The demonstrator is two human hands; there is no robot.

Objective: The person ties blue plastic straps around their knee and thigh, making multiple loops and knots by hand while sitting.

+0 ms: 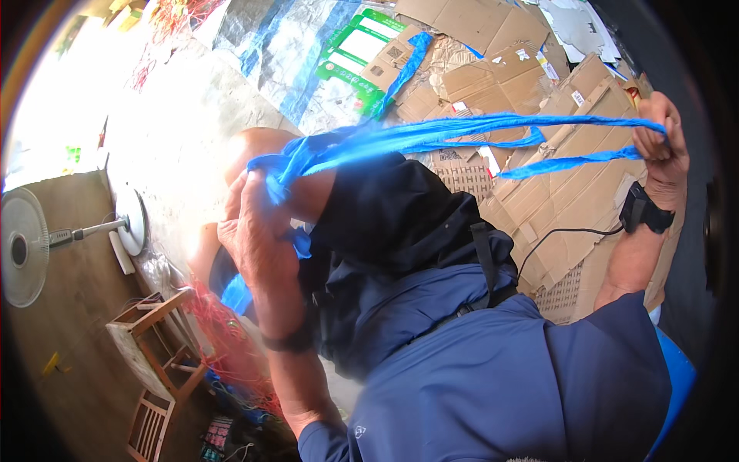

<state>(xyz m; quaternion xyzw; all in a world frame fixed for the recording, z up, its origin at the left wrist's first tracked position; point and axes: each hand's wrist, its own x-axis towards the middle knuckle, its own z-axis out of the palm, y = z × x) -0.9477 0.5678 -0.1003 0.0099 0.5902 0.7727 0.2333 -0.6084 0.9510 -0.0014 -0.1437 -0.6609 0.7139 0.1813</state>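
Bright blue strips of cloth-like material, frayed along the edges, stretch across the upper middle of the view, above my bent legs. At the left, my left hand pinches their gathered end between thumb and fingers, with a short blue tail hanging below. My right hand is raised far to the right, its fingers closed around one long strand that runs nearly taut. A shorter piece trails back from that fist, its tip loose. Part of the bundle is motion-blurred, so the exact number of strips is unclear. Each wrist wears a black band.
Flattened cardboard covers the floor ahead and right, with a green printed carton and a blue-striped sheet. At left stand a fan and wooden chair, near tangled red twine. A black cable reaches my right wrist.
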